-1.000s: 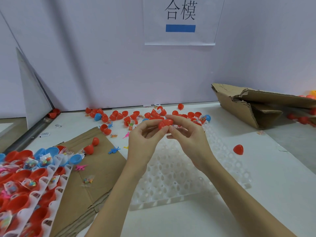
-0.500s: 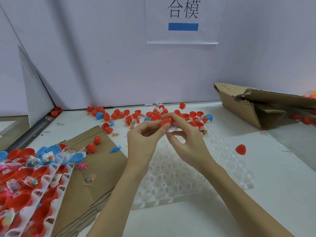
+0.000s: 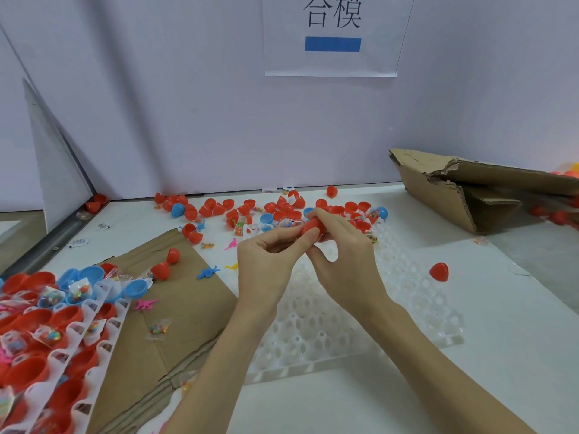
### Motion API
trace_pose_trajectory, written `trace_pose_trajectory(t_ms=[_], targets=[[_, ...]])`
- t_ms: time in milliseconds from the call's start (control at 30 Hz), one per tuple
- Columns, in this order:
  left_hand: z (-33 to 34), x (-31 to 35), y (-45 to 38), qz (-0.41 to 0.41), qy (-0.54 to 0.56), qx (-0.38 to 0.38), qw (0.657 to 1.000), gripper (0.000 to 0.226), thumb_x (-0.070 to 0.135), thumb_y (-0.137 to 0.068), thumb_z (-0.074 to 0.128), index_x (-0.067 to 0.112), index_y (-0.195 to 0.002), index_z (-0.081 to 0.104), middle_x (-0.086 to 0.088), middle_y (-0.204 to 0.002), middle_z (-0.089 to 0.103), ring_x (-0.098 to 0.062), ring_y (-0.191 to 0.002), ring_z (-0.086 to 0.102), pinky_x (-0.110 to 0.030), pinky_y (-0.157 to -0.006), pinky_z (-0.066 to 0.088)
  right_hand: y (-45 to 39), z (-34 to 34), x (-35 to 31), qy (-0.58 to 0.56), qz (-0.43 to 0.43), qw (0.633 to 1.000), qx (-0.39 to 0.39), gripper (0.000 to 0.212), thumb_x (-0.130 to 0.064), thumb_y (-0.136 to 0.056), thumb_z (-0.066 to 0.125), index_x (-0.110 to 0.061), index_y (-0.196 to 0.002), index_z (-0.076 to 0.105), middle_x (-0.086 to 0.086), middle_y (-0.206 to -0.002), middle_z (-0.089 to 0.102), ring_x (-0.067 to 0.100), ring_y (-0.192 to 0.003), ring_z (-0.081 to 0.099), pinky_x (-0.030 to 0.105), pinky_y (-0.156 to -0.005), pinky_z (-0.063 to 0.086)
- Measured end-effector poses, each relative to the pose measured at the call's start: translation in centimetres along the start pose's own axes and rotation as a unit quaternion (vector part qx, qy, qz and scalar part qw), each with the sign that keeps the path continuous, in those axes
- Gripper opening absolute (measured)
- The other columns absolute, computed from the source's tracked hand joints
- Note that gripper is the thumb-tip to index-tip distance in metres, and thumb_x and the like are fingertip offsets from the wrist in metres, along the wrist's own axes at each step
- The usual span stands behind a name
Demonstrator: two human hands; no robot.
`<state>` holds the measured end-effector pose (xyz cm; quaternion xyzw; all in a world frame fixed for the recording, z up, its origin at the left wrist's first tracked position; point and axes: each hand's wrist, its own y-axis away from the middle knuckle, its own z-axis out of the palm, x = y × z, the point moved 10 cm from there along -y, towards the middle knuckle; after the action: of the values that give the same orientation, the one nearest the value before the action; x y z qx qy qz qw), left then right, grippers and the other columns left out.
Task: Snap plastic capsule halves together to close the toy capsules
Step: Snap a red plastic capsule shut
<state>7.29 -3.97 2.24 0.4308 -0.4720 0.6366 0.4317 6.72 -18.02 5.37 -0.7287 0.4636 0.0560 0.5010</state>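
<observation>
I am pinching a red capsule between both hands so the halves get pushed together. My left hand is squeezing one end, my right hand is curling round the other. A white tray is waiting under my fingers.
</observation>
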Motion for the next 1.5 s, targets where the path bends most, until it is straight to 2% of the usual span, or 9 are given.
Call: trace_pose_trajectory(t_ms=[367, 533, 700, 767, 867, 1000, 1267, 1400, 1500], targets=[[0.3, -0.3, 0.5, -0.003, -0.021, 0.020, 1.000, 0.019, 0.025, -0.085, 0.083, 0.020, -0.103, 0.083, 0.005, -0.093, 0.081, -0.012, -0.097, 0.076, -0.024, -0.090, 0.060, 0.0, -0.1, -0.1, 0.044, -0.024, 0.999, 0.012, 0.051, -0.007, -0.086, 0.079, -0.003, -0.134, 0.061, 0.007, -0.116, 0.071, 0.003, -0.099, 0.054, -0.011, -0.089, 0.027], [1.4, -1.5, 0.4, -0.093, 0.094, -0.045, 0.990, 0.028, 0.028, -0.095, 0.071, 0.009, -0.115, 0.077, -0.010, -0.109, 0.079, -0.026, -0.103, 0.076, -0.036, -0.098, 0.059, -0.2, -0.9, -0.2, -0.005, -0.030, 0.999, 0.038, 0.047, -0.007, -0.091, 0.074, -0.006, -0.134, 0.057, 0.003, -0.120, 0.067, -0.005, -0.106, 0.049, -0.003, -0.093, 0.034], [2.4, -2.3, 0.7, -0.178, 0.226, -0.091, 0.954, 0.033, 0.012, -0.096, 0.069, 0.000, -0.127, 0.069, -0.020, -0.120, 0.074, -0.033, -0.111, 0.073, -0.031, -0.092, 0.060, -0.1, -0.5, -0.8, -0.055, -0.037, 0.997, 0.026, 0.044, -0.007, -0.093, 0.070, -0.007, -0.134, 0.055, 0.000, -0.122, 0.064, 0.008, -0.110, 0.060, 0.015, -0.094, 0.047], [2.4, -2.5, 0.6, -0.189, 0.239, -0.090, 0.948, 0.036, 0.011, -0.094, 0.071, -0.002, -0.127, 0.069, -0.020, -0.122, 0.073, -0.032, -0.112, 0.073, -0.031, -0.092, 0.060, 0.0, -0.7, -1.0, -0.056, -0.038, 0.997, 0.036, 0.043, -0.008, -0.091, 0.071, -0.007, -0.132, 0.057, -0.001, -0.122, 0.065, 0.007, -0.112, 0.060, 0.015, -0.097, 0.045], [2.5, -2.6, 0.5, -0.184, 0.239, -0.094, 0.949, 0.041, 0.016, -0.089, 0.075, -0.002, -0.126, 0.070, -0.021, -0.122, 0.073, -0.031, -0.113, 0.073, -0.032, -0.096, 0.059, 0.0, -1.1, -0.7, -0.051, -0.033, 0.997, 0.051, 0.042, -0.007, -0.090, 0.074, -0.009, -0.129, 0.060, -0.002, -0.117, 0.068, 0.005, -0.105, 0.062, 0.012, -0.094, 0.046], [2.3, -2.8, 0.3, -0.188, 0.226, -0.093, 0.951, 0.042, 0.017, -0.085, 0.077, -0.002, -0.122, 0.072, -0.020, -0.118, 0.075, -0.028, -0.107, 0.075, -0.028, -0.089, 0.061, 0.0, -1.2, -0.5, -0.055, -0.038, 0.996, 0.054, 0.043, -0.002, -0.086, 0.076, -0.008, -0.125, 0.062, -0.002, -0.111, 0.069, 0.001, -0.099, 0.060, 0.010, -0.090, 0.047], [2.5, -2.7, 0.7, -0.204, 0.231, -0.100, 0.946, 0.045, 0.018, -0.082, 0.080, -0.004, -0.121, 0.072, -0.020, -0.118, 0.075, -0.027, -0.105, 0.075, -0.027, -0.086, 0.061, 0.1, -1.7, -1.1, -0.037, -0.066, 0.996, 0.047, 0.042, 0.002, -0.083, 0.076, -0.004, -0.123, 0.063, 0.006, -0.104, 0.071, 0.014, -0.093, 0.063, 0.009, -0.087, 0.046], [2.5, -2.2, 0.9, -0.184, 0.216, -0.085, 0.955, 0.042, 0.019, -0.081, 0.080, -0.002, -0.116, 0.074, -0.020, -0.115, 0.075, -0.030, -0.106, 0.074, -0.027, -0.086, 0.061, 0.0, -2.0, -1.2, -0.034, -0.070, 0.996, 0.050, 0.043, 0.001, -0.084, 0.075, -0.001, -0.125, 0.063, 0.008, -0.106, 0.072, 0.014, -0.095, 0.063, 0.006, -0.090, 0.044], [2.3, -1.5, 0.9, -0.136, 0.193, -0.074, 0.969, 0.036, 0.022, -0.081, 0.080, 0.001, -0.110, 0.077, -0.018, -0.110, 0.077, -0.028, -0.101, 0.075, -0.026, -0.087, 0.060, -0.1, -1.7, -0.9, -0.063, -0.055, 0.995, 0.049, 0.040, -0.002, -0.088, 0.074, -0.005, -0.126, 0.061, 0.001, -0.111, 0.070, 0.008, -0.099, 0.064, 0.012, -0.091, 0.049]])
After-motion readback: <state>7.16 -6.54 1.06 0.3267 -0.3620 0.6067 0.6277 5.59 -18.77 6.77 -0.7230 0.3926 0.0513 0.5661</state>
